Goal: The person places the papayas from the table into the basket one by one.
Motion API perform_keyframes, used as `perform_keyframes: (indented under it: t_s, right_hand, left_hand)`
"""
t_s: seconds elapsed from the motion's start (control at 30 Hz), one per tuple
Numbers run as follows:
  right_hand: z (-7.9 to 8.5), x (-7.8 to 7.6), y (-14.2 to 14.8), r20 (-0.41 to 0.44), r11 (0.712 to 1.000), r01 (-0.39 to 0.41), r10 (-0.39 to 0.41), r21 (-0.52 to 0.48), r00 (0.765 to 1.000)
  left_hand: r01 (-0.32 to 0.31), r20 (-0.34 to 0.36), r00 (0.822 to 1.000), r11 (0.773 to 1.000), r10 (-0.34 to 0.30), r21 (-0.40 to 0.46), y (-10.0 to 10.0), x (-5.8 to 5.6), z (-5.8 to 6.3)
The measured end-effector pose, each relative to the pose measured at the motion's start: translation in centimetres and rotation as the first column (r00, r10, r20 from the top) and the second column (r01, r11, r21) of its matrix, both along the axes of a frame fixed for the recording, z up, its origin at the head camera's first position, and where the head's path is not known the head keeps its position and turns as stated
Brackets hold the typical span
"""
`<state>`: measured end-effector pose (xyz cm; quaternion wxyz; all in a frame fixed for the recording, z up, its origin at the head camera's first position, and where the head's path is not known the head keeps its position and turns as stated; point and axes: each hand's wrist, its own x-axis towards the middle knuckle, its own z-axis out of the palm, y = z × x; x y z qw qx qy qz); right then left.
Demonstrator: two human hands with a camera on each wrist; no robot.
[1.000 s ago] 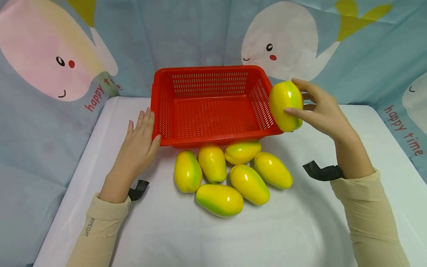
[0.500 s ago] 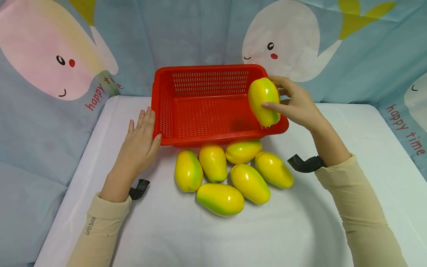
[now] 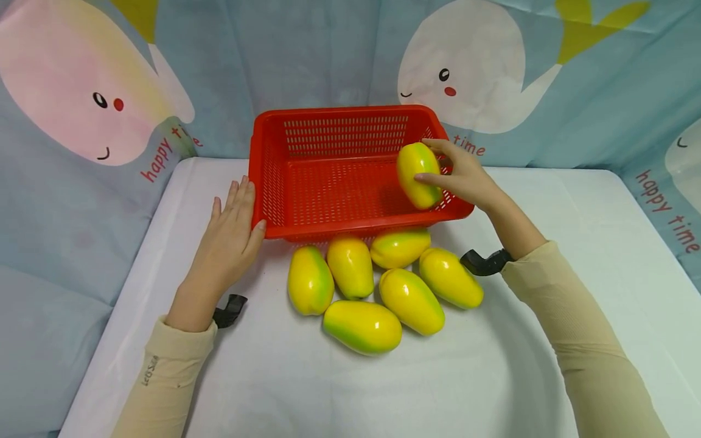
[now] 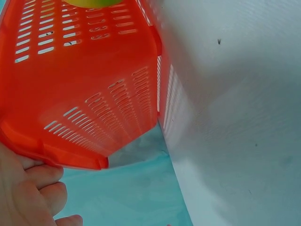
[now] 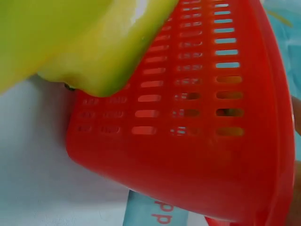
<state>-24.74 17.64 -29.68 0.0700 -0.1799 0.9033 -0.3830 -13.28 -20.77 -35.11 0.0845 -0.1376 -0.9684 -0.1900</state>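
Observation:
My right hand grips a yellow-green mango between thumb and fingers, inside the right end of a red plastic basket. Whether that mango touches the basket floor cannot be told. My left hand lies with straight fingers against the basket's left rim. In the left wrist view the fingers sit just under the basket rim. Several more mangoes lie on the white table in front of the basket, among them a front mango. The right wrist view shows loose mangoes close up beside the basket wall.
A white cloth covers the table. Behind the basket hangs a blue printed curtain with whale figures. Black wrist mounts are on both arms, one by the right sleeve.
My right hand has carried the mango leftward from beyond the basket's right rim, then lower into the basket. My left hand and the mangoes on the table have stayed in place.

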Motion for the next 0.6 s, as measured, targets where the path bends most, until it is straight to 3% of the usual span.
perform_keyframes:
  t_s: [0.1, 0.27, 0.4, 0.6]
  right_hand:
    - [-0.6, -0.6, -0.2, -0.006, 1.000, -0.023, 0.023, 0.018, 1.000]
    - [-1.3, -1.2, -1.0, -0.042, 0.982, -0.101, 0.109, 0.161, 0.993]
    - [-1.7, -1.3, -1.5, -0.070, 0.939, -0.150, 0.180, 0.310, 0.981]
    - [-1.9, -1.3, -1.7, -0.078, 0.871, -0.140, 0.199, 0.472, 0.977]
  left_hand:
    - [0.005, -0.003, 1.000, 1.000, -0.005, 0.007, 0.0, 0.0, 0.0]
    - [0.011, -0.001, 1.000, 1.000, -0.011, 0.020, -0.1, 0.1, 0.0]
    - [0.014, 0.003, 1.000, 1.000, -0.014, 0.025, 0.0, 0.0, 0.0]
    - [0.005, -0.003, 1.000, 1.000, -0.005, 0.018, 0.1, -0.2, -0.1]
